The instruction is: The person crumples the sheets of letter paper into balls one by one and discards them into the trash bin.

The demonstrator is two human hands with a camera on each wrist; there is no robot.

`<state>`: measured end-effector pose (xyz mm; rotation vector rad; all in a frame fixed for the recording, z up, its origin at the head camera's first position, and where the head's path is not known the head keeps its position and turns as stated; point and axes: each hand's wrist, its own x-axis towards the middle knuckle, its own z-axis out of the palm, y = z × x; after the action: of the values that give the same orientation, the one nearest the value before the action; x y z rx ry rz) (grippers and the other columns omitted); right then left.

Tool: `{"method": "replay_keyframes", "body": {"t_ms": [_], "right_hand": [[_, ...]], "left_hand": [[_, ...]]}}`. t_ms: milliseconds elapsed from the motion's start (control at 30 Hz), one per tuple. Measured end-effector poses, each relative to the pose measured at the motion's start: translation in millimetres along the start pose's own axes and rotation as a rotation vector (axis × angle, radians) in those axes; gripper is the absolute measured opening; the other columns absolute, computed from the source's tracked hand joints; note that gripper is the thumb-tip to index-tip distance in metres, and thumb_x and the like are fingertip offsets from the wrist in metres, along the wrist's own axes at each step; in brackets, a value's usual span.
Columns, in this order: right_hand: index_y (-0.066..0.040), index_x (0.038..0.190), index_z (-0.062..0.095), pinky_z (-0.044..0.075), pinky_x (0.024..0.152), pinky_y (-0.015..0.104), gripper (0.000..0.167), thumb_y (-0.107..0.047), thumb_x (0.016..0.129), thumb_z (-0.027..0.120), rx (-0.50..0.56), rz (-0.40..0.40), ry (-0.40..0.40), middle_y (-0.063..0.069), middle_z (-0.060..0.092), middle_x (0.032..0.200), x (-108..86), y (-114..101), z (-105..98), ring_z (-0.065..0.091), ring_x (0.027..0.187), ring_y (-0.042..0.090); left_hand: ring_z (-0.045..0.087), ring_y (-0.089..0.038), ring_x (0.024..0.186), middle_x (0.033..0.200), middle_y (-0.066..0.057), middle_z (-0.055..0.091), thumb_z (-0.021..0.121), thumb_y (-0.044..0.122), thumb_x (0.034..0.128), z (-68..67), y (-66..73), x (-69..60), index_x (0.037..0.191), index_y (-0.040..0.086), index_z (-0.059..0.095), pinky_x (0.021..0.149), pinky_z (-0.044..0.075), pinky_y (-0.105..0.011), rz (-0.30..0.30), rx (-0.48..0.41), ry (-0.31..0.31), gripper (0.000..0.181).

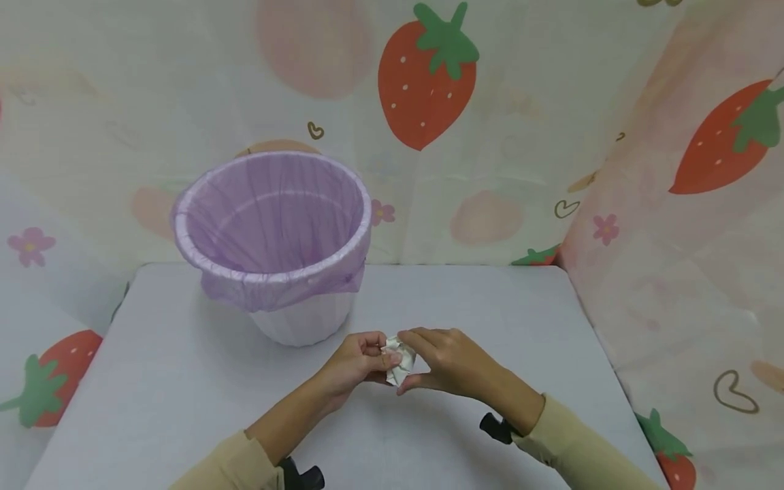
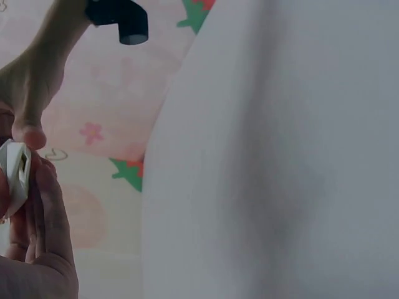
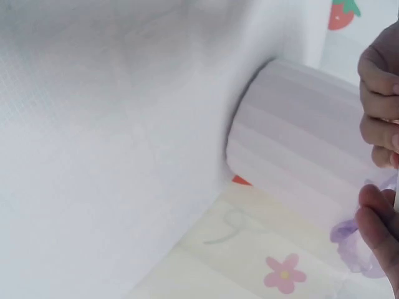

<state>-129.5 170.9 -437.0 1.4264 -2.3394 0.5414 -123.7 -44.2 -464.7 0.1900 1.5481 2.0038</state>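
A crumpled piece of white paper (image 1: 399, 361) is held between both hands above the table. My left hand (image 1: 361, 361) pinches it from the left, the thumb lying across its front. From the right, my right hand (image 1: 453, 361) grips it with the fingers at its top edge and the thumb at its lower tip. In the left wrist view, the folded paper (image 2: 17, 177) shows at the left edge. The right wrist view catches only parts of both hands, and the paper is mostly out of frame there.
A white bin (image 1: 306, 318) with a purple bag liner (image 1: 275, 231) stands at the back left of the white table (image 1: 490, 306). Behind and beside the table hangs strawberry-patterned cloth (image 1: 490, 163). Black wrist cameras (image 1: 496, 427) sit by the sleeves.
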Motion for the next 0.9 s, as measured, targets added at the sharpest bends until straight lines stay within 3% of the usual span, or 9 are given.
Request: {"method": "replay_keyframes", "body": {"t_ms": [300, 633, 900], "right_hand": [[-0.004, 0.105, 0.066, 0.049, 0.060, 0.011, 0.060, -0.043, 0.066, 0.091, 0.081, 0.056, 0.102, 0.003, 0.070, 0.095, 3.9, -1, -2, 0.062, 0.069, 0.008], [-0.006, 0.100, 0.063, 0.055, 0.063, 0.018, 0.048, -0.034, 0.072, 0.089, 0.061, 0.027, 0.152, 0.005, 0.072, 0.093, 10.2, -2, -3, 0.067, 0.074, 0.011], [-0.007, 0.096, 0.067, 0.053, 0.062, 0.014, 0.034, -0.024, 0.076, 0.088, 0.230, 0.100, 0.174, 0.001, 0.072, 0.088, 13.3, 1, -2, 0.064, 0.070, 0.006]], "left_hand": [[0.065, -0.012, 0.075, 0.084, 0.000, 0.069, 0.069, 0.004, 0.0916, 6.6, 4.2, 1.1, 0.085, 0.008, 0.057, 0.069, 0.055, -0.025, 0.073, -0.013, 0.017, 0.015], [0.065, -0.013, 0.075, 0.085, -0.003, 0.067, 0.072, 0.004, 0.0905, 9.5, 5.5, 0.5, 0.087, 0.004, 0.056, 0.067, 0.055, -0.025, 0.177, 0.046, 0.075, 0.017], [0.070, -0.015, 0.075, 0.085, -0.006, 0.070, 0.068, 0.007, 0.0942, 11.2, 2.3, 1.9, 0.094, -0.009, 0.058, 0.072, 0.059, -0.029, 0.271, 0.086, 0.089, 0.019]]}}
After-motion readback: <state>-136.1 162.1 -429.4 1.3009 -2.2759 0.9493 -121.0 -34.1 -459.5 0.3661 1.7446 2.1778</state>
